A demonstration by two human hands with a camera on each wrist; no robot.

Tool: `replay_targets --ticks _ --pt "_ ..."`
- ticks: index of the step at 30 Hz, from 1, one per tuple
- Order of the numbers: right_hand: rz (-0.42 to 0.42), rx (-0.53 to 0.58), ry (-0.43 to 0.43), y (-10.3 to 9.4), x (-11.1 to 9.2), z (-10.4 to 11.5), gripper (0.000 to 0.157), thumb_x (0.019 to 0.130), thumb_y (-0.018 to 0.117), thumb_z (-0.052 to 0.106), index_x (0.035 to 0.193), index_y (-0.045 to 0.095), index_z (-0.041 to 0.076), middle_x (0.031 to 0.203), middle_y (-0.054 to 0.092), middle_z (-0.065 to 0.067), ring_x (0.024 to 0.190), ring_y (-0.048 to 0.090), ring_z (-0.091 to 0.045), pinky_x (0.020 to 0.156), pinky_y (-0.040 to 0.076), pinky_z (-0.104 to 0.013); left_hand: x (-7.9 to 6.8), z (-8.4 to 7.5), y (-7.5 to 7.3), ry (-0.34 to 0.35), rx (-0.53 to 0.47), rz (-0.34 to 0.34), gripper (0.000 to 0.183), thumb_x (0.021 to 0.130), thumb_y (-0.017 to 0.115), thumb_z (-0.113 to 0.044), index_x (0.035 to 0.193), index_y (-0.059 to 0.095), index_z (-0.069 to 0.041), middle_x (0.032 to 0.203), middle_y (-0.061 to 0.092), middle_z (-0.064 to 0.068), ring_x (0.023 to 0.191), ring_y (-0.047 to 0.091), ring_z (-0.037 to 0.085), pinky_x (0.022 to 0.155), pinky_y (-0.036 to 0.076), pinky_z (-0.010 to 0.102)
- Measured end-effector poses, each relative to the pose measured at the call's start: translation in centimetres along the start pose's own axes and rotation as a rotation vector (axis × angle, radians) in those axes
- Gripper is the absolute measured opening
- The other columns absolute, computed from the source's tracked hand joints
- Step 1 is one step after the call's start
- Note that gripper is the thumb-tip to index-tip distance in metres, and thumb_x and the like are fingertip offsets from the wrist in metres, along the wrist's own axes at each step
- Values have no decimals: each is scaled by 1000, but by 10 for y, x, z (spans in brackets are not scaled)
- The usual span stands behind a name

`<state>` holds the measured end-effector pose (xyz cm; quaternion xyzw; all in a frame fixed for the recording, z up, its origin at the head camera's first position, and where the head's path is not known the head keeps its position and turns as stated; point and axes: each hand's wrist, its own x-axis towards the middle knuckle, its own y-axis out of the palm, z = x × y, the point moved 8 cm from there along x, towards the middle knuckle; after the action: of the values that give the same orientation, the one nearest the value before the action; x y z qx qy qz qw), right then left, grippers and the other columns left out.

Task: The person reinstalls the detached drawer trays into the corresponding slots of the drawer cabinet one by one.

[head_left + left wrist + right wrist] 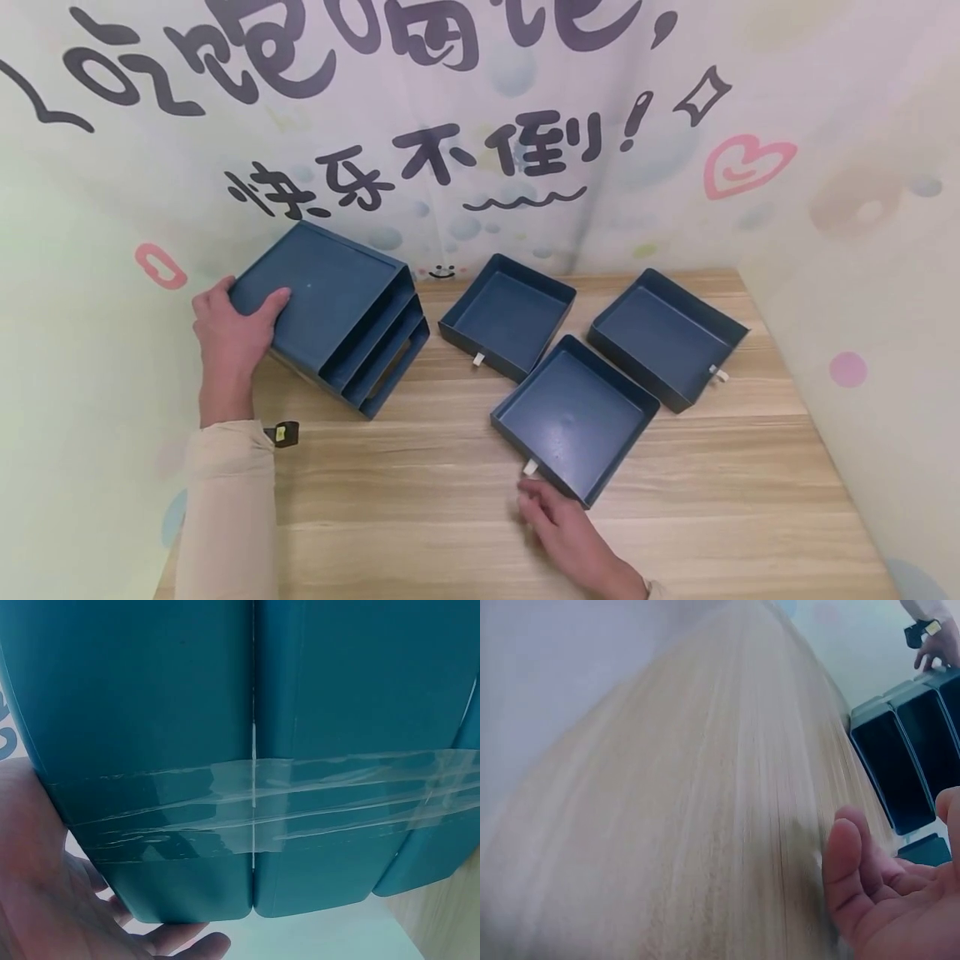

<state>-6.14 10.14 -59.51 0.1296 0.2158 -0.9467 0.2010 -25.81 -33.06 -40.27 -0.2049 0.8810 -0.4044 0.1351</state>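
A dark blue drawer cabinet (322, 292) with open front slots stands at an angle on the table's left. My left hand (232, 333) grips its rear corner, thumb on the top and fingers around the back edge. In the left wrist view, clear tape (247, 810) runs across the cabinet's stacked tiers. My right hand (566, 533) is beside the near corner of the front blue drawer (577, 421), just below its white pull tab (530, 467). Its fingers (844, 855) are loosely bent, with nothing visible between them and the thumb.
Behind the front drawer lie a smaller-looking blue drawer (510, 312) and another blue drawer (667, 333) to the right, each with a white tab. The wood-grain table (390, 517) meets a printed wall covering (600, 233) at the back. A dark strap (285, 433) is on the left wrist.
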Motion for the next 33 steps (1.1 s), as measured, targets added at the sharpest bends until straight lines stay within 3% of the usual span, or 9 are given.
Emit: replay_targets --ticks 8,15,20,24,27,33 --pt "59 264 168 7 3 -14 66 99 37 51 149 29 8 107 68 -5 68 62 -15 55 51 -30 -4 3 -3 -3 -5 1 102 80 46 -74 155 7 -16 156 10 17 141 18 40 111 29 57" --pt "47 327 167 12 6 -12 70 100 36 50 150 19 5 108 67 -8 68 63 -16 56 52 -31 -1 5 -3 6 -10 -5 102 80 47 -74 155 8 -16 156 11 17 141 18 41 111 28 57" --pt "26 466 159 14 6 -11 67 101 39 41 149 15 1 112 67 -14 65 62 -14 56 52 -30 1 2 1 12 -17 -4 103 79 47 -75 155 8 -17 156 11 16 141 18 40 112 28 56" --pt "47 631 142 18 7 -8 62 102 38 40 146 18 1 118 67 -16 62 60 -9 56 51 -25 0 0 2 12 -19 -4 103 79 47 -75 155 8 -18 157 11 15 141 17 39 112 29 56" --pt "99 818 145 22 7 -5 54 103 36 38 142 19 4 122 66 -13 62 59 -6 57 49 -22 0 0 1 10 -25 -6 102 80 47 -74 155 8 -18 157 11 15 141 18 39 112 28 56" --pt "126 1157 243 25 7 -6 37 103 38 36 133 34 15 115 70 -3 66 57 -3 64 47 -19 0 2 1 5 -27 -9 100 81 47 -73 155 8 -18 157 11 16 141 18 40 111 29 56"
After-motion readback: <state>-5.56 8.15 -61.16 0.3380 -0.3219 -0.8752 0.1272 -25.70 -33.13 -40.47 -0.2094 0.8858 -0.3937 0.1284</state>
